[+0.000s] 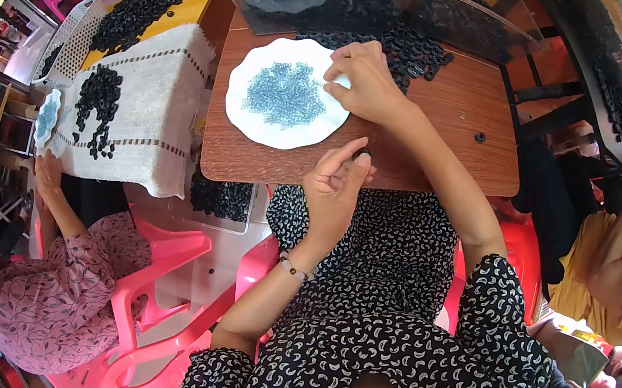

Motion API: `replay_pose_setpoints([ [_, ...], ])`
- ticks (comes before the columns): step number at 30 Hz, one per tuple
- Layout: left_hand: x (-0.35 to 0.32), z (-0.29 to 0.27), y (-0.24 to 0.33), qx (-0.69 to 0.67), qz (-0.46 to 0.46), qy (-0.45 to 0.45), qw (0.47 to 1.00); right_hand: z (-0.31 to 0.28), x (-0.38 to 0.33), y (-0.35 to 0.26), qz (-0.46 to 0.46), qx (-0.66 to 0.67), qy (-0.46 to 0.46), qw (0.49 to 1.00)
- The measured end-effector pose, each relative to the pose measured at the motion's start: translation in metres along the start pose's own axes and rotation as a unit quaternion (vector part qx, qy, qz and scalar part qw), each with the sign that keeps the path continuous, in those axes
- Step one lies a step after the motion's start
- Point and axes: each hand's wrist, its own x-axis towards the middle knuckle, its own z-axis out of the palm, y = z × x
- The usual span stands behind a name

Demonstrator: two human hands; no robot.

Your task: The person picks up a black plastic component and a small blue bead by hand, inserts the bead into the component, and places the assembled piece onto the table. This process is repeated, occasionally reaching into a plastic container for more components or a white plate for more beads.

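My left hand (335, 189) is raised at the near edge of the brown table, its thumb and forefinger pinching a small black ring-shaped part (363, 154). A white plate with a wavy rim (238, 118) lies on the table beyond it. Many tiny translucent blue-grey pieces (285, 95) are spread over the plate's middle. My right hand (369, 84) reaches over the plate's right rim, fingers bent and thumb close to the forefinger. Whatever its fingertips hold, if anything, is too small to make out.
Clear plastic bins (320, 7) of black ring parts stand at the back, with a loose pile (416, 55) before them. One black part (480, 138) lies on the right. At left, a person in a pink patterned top (72, 280) works at a cloth-covered table (160, 88).
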Motion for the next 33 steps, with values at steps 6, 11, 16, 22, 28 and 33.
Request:
replay_pose_setpoints([
  [6,0.0,0.0,0.002,-0.025,-0.025,0.001,0.999,0.012,0.01,-0.006,0.031,-0.077,-0.021,0.996],
  [11,0.001,0.001,0.003,-0.062,-0.045,-0.019,0.997,0.017,0.014,-0.006,0.032,-0.091,-0.022,0.995],
  [16,0.001,0.003,0.006,-0.06,-0.058,-0.021,0.996,0.015,0.012,-0.003,0.018,-0.066,0.014,0.998],
  [22,0.0,0.002,0.004,-0.052,-0.051,-0.024,0.997,-0.015,0.006,-0.012,0.034,0.045,-0.004,0.998],
  [28,-0.002,0.002,0.006,-0.018,-0.007,-0.033,0.999,-0.076,-0.031,-0.012,0.073,0.271,-0.103,0.954],
  [33,-0.004,0.002,0.005,0.06,0.065,-0.048,0.995,-0.113,-0.075,-0.032,0.149,0.363,-0.162,0.905],
])
